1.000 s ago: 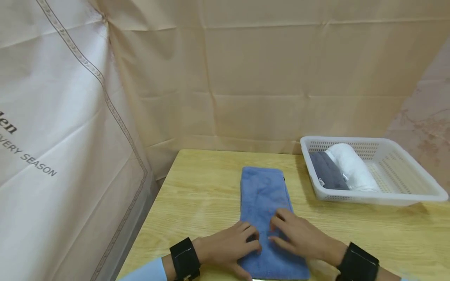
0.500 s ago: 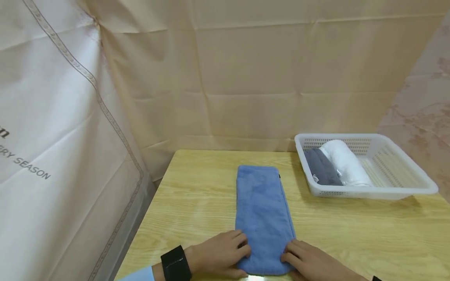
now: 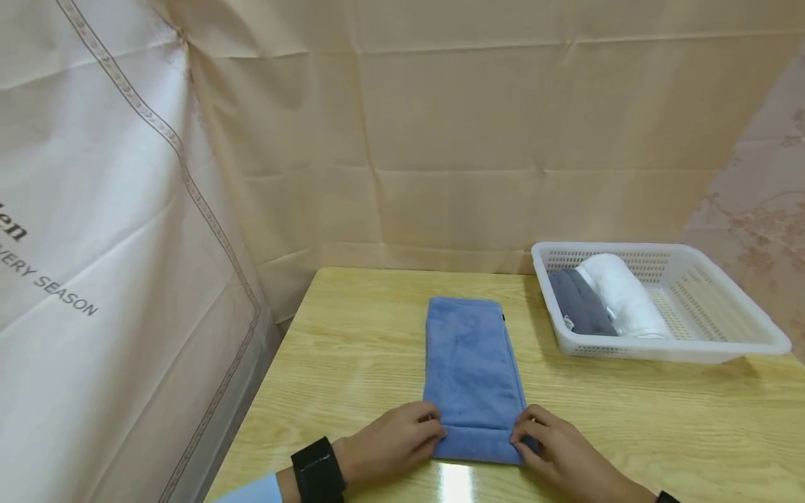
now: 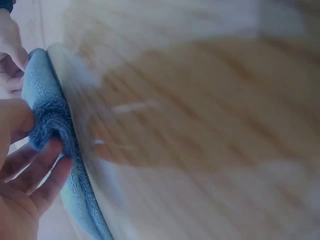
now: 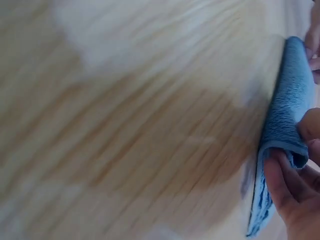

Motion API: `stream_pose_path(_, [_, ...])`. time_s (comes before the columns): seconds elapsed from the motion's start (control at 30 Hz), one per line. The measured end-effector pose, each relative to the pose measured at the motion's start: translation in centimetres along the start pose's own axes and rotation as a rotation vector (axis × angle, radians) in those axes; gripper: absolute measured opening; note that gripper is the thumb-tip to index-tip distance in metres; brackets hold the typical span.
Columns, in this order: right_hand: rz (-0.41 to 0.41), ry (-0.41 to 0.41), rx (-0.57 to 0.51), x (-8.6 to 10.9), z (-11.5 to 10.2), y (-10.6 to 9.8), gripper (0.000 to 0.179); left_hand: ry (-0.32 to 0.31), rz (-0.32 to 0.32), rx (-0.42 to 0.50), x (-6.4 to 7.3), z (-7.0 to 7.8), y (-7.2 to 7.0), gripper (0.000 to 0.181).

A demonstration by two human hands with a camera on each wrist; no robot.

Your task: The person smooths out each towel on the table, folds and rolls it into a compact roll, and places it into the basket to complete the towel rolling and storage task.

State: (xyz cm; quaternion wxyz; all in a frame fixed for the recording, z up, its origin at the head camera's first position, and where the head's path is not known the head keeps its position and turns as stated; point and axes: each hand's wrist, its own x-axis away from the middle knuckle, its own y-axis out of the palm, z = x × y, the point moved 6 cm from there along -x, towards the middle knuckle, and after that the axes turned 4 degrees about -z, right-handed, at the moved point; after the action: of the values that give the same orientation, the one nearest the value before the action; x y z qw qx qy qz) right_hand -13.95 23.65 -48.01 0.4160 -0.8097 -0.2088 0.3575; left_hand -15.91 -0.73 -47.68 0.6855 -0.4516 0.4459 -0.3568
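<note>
A blue towel (image 3: 472, 363), folded into a long strip, lies on the wooden table with its near end turned up into a narrow flap. At the flap's left corner my left hand (image 3: 393, 440) pinches the cloth between thumb and fingers. My right hand (image 3: 560, 450) grips the opposite corner. In the left wrist view the fingertips (image 4: 50, 150) press into the curled edge of the towel (image 4: 45, 90). The right wrist view has fingers (image 5: 282, 182) tucked inside the fold of the towel (image 5: 290, 100), thumb on the outside.
A white plastic basket (image 3: 711, 349) stands at the table's back right. Inside it, on the left, lie a dark grey rolled cloth (image 3: 581, 304) and a white rolled towel (image 3: 625, 297). Beige cloth (image 3: 453, 140) hangs behind the wooden table (image 3: 358, 335).
Both hands have come to the towel's near corners and turned its near end up and away, making a flap. The towel now looks shorter. The basket and its contents stay put.
</note>
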Motion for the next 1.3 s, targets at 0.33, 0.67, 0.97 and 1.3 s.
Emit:
stream_pose_path(0.33, [0.057, -0.257, 0.401, 0.1, -1.9, 0.1, 0.029, 0.028, -0.086, -0.266, -0.1, 0.6, 0.3, 0.028])
stream_pose_path(0.67, [-0.031, 0.061, -0.049, 0.0, 0.4, -0.6, 0.015, -0.104, -0.038, 0.009, -0.3, -0.4, 0.0, 0.022])
stream_pose_path(0.97, [-0.01, 0.34, -0.212, -0.8, 2.9, -0.4, 0.018, -0.215, 0.023, 0.092, -0.9, -2.1, -0.2, 0.02])
stream_pose_path(1.3, [0.118, -0.14, 0.27, -1.1, -0.4, -0.4, 0.019, -0.057, 0.071, -0.112, -1.2, -1.0, -0.9, 0.017])
